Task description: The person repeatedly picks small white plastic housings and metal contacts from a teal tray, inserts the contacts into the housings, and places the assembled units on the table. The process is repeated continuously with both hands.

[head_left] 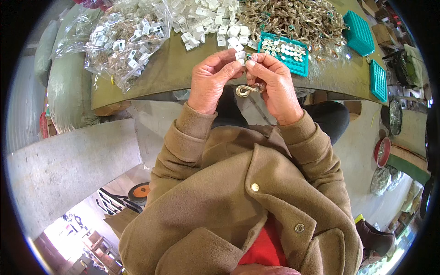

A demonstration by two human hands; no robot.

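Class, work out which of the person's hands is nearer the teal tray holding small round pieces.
Right. The right hand is just in front of the teal tray; the left hand is farther off, to its left.

Workshop — small parts [206,19] heaped on bench [169,74]

no readable lettering, no legible numbers, no labels or signs in view
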